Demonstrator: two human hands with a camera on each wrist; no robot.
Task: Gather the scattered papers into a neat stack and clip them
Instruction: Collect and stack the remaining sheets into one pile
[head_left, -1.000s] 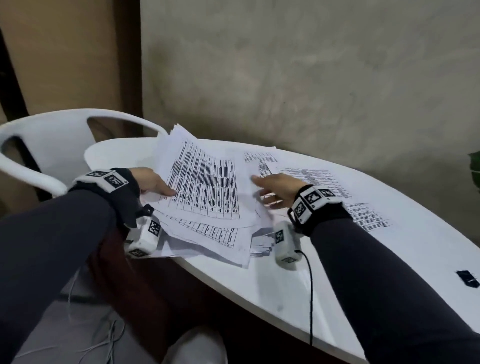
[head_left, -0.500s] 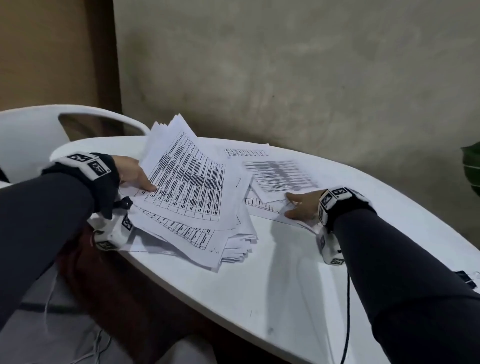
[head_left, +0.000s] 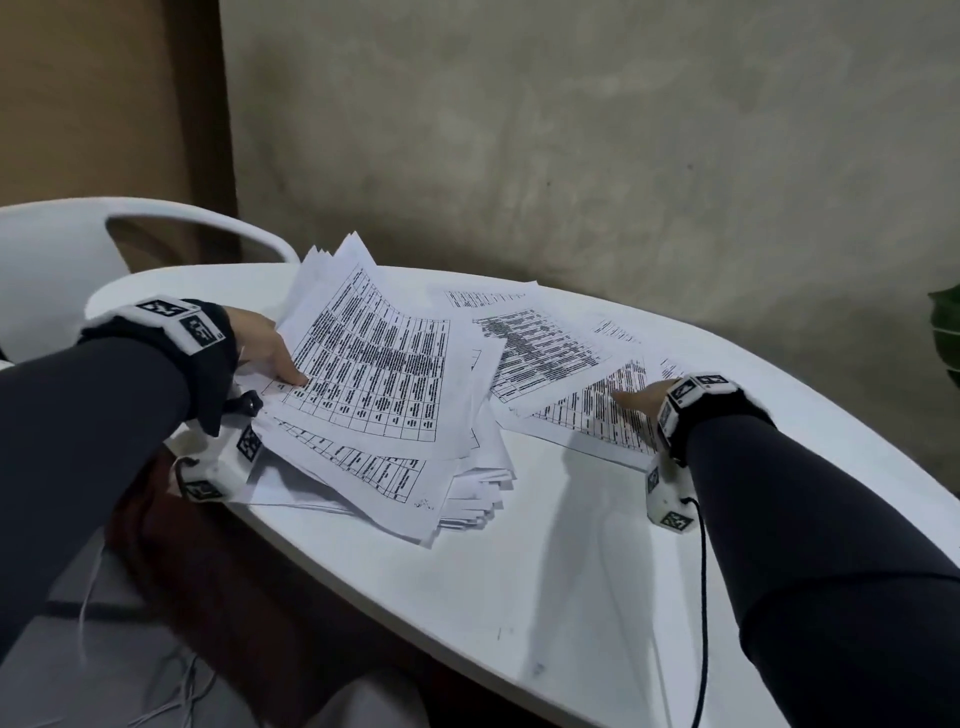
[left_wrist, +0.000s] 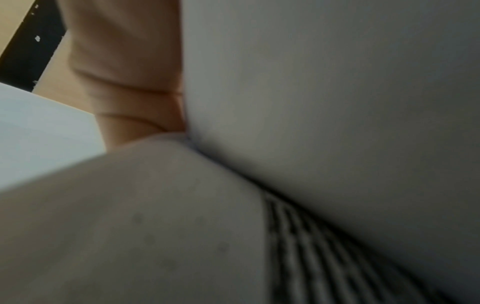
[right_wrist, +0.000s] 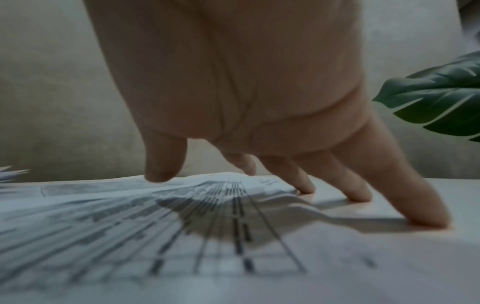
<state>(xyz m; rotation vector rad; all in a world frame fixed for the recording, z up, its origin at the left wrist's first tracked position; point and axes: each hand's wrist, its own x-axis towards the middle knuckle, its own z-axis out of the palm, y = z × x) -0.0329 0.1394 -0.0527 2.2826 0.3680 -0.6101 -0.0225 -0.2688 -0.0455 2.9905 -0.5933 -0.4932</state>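
A thick, untidy pile of printed papers (head_left: 374, 384) lies at the table's left end, with its near-left part over the edge. My left hand (head_left: 270, 358) grips the pile's left side, thumb on the top sheet. In the left wrist view one finger (left_wrist: 130, 82) presses against white paper (left_wrist: 324, 102). Loose printed sheets (head_left: 550, 358) lie spread to the right of the pile. My right hand (head_left: 636, 400) rests on the nearest loose sheet (head_left: 587, 415), its fingers (right_wrist: 361, 191) straight and spread, the thumb on the sheet (right_wrist: 182, 226). No clip is in view.
The round white table (head_left: 519, 571) stands against a grey wall. A white plastic chair (head_left: 62, 249) stands at the far left. A green plant leaf (head_left: 945, 332) hangs at the right edge. A black cable (head_left: 702, 597) runs along my right forearm.
My right hand has left the pile's right edge and moved right onto the loose sheets. My left hand still holds the pile. The head view has shifted right.
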